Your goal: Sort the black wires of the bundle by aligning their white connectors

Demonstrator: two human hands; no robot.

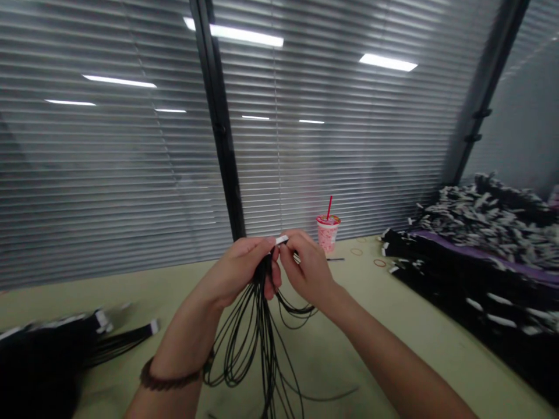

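Both hands meet in the middle of the view, raised above the table. My left hand (244,262) is closed round the top of a bundle of thin black wires (264,326), its thumb against a small white connector (282,240). The wires hang down in loose loops, and one stray end bends off to the right. My right hand (308,265) pinches the right end of the connector between thumb and fingers. A few wires curve out below that hand. Fingers partly hide where the wires meet the connector.
A pink cup (327,234) with a red straw stands behind my hands. Rubber bands (379,263) lie beside it. Heaped black wire harnesses with white connectors (489,233) fill the right side. More harnesses (48,343) lie at the left on the pale green table (183,297). Window blinds rise behind.
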